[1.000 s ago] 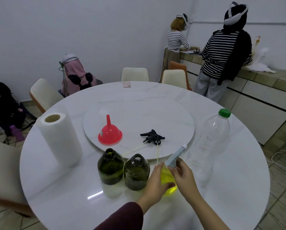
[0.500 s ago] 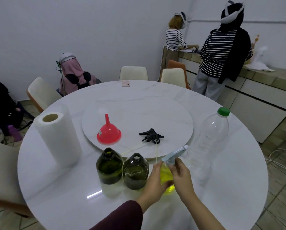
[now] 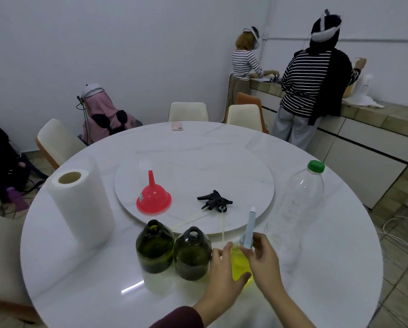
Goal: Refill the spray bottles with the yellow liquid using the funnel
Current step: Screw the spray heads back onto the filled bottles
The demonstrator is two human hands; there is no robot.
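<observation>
Yellow liquid fills the small spray bottle (image 3: 240, 265), gripped by the left hand (image 3: 224, 275) while the right hand (image 3: 263, 261) pinches its pale-blue sprayer head (image 3: 248, 230). Best hold the base firm and twist the head straight, away from the green bottles (image 3: 172, 249) just beside it.

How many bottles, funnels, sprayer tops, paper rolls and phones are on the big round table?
Dark green bottles: 2
Yellow spray bottle: 1
Clear bottle with green cap: 1
Red funnel: 1
Black sprayer tops: 2, lying close together
Paper towel roll: 1
Pink phone: 1
Total: 9
</observation>
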